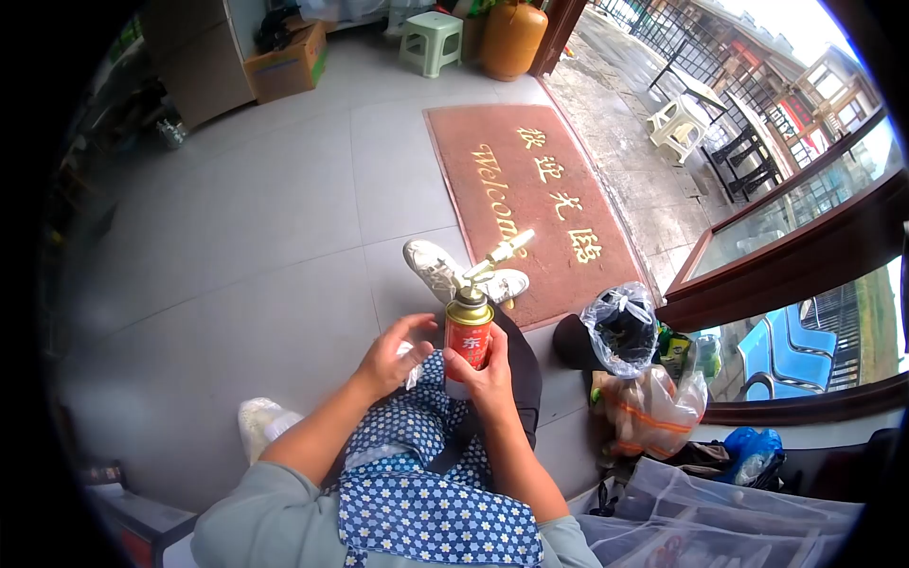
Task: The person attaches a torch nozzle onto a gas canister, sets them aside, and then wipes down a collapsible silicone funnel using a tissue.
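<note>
My right hand (483, 379) is wrapped round a red gas canister (469, 343) with a gold top, held upright above my lap. A torch head (488, 265) is fitted on the canister, its pale nozzle pointing up and to the right. My left hand (386, 358) is just left of the canister, fingers curved and apart from it. A crumpled white tissue-like piece (413, 376) shows under its thumb, apparently held against the palm. A blue flowered apron (426, 511) covers my lap.
A red welcome mat (516, 189) lies ahead by the open doorway. To my right stand a lined black bin (578, 343) and plastic bags (653, 412). A green stool (432, 43), an orange gas cylinder (513, 40) and a cardboard box (284, 66) are at the back.
</note>
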### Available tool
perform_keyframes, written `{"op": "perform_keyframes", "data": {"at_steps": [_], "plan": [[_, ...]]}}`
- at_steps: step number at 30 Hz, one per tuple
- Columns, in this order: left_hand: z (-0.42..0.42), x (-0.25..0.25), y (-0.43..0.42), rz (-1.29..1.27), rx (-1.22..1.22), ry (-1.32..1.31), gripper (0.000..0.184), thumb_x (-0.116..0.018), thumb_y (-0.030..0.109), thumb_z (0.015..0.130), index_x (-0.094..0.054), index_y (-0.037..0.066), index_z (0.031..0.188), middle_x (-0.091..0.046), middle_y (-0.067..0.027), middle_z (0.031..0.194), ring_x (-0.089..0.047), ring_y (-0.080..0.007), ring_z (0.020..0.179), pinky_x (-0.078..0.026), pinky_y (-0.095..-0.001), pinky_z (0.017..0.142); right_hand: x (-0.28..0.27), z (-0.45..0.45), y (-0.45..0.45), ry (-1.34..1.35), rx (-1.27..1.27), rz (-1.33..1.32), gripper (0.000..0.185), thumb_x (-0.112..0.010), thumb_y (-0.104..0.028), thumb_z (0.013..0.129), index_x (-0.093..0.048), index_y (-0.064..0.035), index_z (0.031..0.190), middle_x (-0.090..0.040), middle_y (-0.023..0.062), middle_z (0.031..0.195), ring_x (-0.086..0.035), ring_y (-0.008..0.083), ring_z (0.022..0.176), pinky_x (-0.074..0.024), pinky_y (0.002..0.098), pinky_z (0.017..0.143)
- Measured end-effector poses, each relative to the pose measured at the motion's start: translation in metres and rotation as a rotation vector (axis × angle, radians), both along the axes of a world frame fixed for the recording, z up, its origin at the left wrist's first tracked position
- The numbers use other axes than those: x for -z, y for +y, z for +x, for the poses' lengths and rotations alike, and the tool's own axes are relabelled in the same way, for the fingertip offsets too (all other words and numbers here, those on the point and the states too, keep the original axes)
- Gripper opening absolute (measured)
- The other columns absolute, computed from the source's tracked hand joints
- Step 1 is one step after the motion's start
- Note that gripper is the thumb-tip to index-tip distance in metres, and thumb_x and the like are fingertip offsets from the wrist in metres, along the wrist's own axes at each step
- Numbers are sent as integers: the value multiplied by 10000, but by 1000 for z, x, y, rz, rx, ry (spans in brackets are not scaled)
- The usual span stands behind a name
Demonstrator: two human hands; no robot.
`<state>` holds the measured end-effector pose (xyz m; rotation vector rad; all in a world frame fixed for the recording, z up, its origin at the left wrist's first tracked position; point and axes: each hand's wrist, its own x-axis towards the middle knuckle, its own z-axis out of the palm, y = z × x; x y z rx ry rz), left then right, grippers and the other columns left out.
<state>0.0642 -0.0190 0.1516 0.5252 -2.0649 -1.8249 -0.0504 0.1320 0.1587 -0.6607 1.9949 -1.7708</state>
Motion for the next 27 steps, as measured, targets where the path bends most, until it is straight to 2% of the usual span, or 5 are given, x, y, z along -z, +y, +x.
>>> {"op": "perform_keyframes", "data": {"at_steps": [2,5,14,20,27], "plan": [[-4,3,12,16,108,-37,684,-638,531,905,-505,30,1352,-586,-147,1275,-550,-264,1213,-419,-373,1030,-13,-1,4,-423,-107,-179,695,-800,-219,825,-404,0,1352,-589,122,1205,-593,183,1075,-487,337,934],[-10,1,18,3,137,2,671,-661,505,899,-507,31,1350,-570,-149,1298,-535,-260,1231,-411,-371,1039,-21,-2,15,-451,-104,-120,686,-785,-214,843,-389,6,1358,-586,122,1214,-595,181,1070,-486,334,940],[-20,-15,21,449,216,83,742,-805,380,808,-466,24,1364,-576,-92,1258,-536,-191,1184,-431,-354,1031,-48,11,25,178,-207,174,743,-826,-245,783,-441,1,1368,-588,171,1231,-605,260,1119,-483,350,958],[-15,-23,18,473,234,106,600,-827,187,802,-528,52,1304,-617,-60,1215,-571,-174,1140,-451,-350,1019,-43,7,34,42,-281,10,664,-763,-199,853,-429,15,1385,-557,162,1254,-564,237,1160,-451,343,1001],[-10,-37,19,598,279,69,607,-819,164,800,-519,61,1317,-616,-62,1227,-575,-176,1151,-453,-364,1024,-64,3,38,-23,-127,-90,446,-562,-133,986,-439,-5,1396,-547,166,1290,-553,243,1175,-430,345,1010]]}}
